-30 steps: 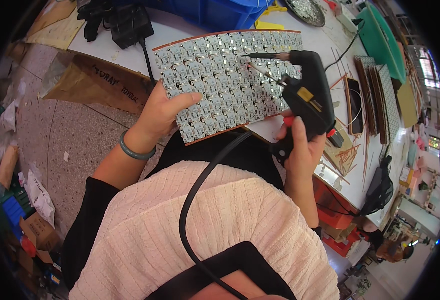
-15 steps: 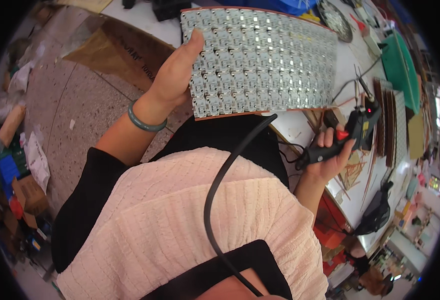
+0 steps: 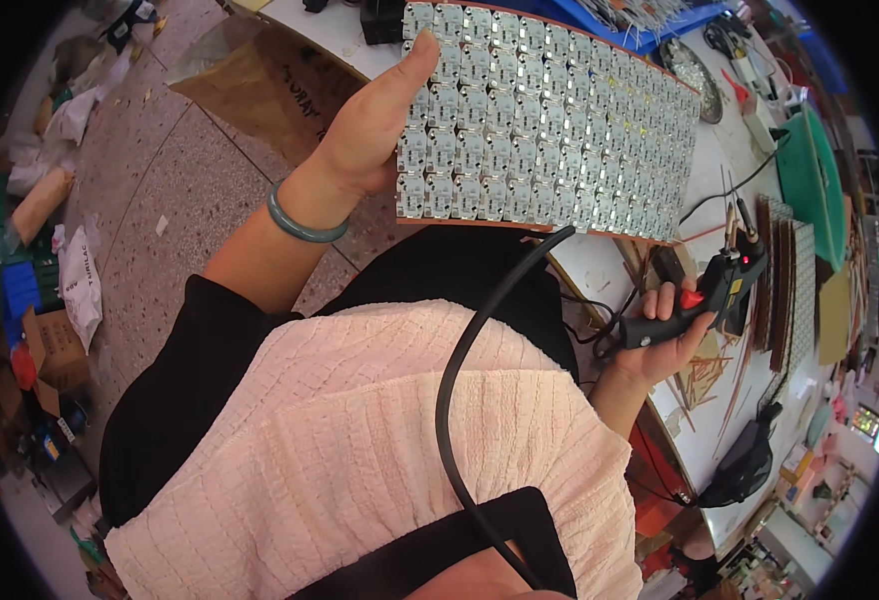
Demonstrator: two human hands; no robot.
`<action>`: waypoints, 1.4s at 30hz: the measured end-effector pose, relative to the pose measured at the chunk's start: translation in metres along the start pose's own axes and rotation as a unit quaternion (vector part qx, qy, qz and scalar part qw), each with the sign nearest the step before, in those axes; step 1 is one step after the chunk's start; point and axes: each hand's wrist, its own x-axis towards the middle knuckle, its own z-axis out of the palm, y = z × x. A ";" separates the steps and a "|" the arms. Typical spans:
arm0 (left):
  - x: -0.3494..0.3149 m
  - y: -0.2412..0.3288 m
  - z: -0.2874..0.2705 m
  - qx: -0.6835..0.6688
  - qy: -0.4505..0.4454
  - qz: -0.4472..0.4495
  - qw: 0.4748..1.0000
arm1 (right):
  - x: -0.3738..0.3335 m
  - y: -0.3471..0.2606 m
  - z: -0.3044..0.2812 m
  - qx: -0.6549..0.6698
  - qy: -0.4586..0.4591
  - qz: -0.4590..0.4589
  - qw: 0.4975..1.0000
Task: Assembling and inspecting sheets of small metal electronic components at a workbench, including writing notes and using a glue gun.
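Observation:
My left hand [image 3: 365, 130] grips the left end of a wide panel of small circuit boards [image 3: 545, 125], thumb on its face and the other fingers hidden behind. Rows of silvery-white square units fill the panel between reddish-brown edges. In my right hand [image 3: 670, 330] is a black soldering gun [image 3: 710, 300] with a red trigger, a small lit red light and thin metal prongs pointing away from me. The prongs stand to the right of the panel, apart from it.
On the white table [image 3: 680, 410] lie thin brown strips [image 3: 705, 380] and stacked panels [image 3: 785, 280]. A green basin [image 3: 810, 180], a dish of small metal parts [image 3: 695, 80] and a blue tray [image 3: 680, 30] sit farther back. A black bag [image 3: 745, 465] rests at the table's near right edge.
In the picture, the panel and my left hand have shifted right and slightly up. The soldering gun and my right hand appear a little lower and to the right, as the whole view has moved.

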 end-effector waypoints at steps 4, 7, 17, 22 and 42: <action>-0.001 0.002 0.000 -0.007 0.012 -0.039 0.999 | 0.000 0.000 -0.001 -0.002 0.006 0.000 1.000; 0.001 -0.001 -0.001 0.004 -0.037 0.003 0.999 | -0.001 0.000 0.001 0.003 0.002 0.004 1.000; 0.003 -0.002 -0.003 -0.044 -0.050 -0.020 0.998 | -0.002 0.000 0.004 0.037 0.017 0.006 0.999; 0.000 -0.001 0.003 -0.052 -0.021 -0.012 0.998 | -0.002 0.002 0.006 0.026 0.034 -0.011 0.999; 0.002 0.000 0.001 -0.121 -0.028 -0.009 0.992 | -0.002 0.001 0.012 0.012 0.062 -0.028 0.998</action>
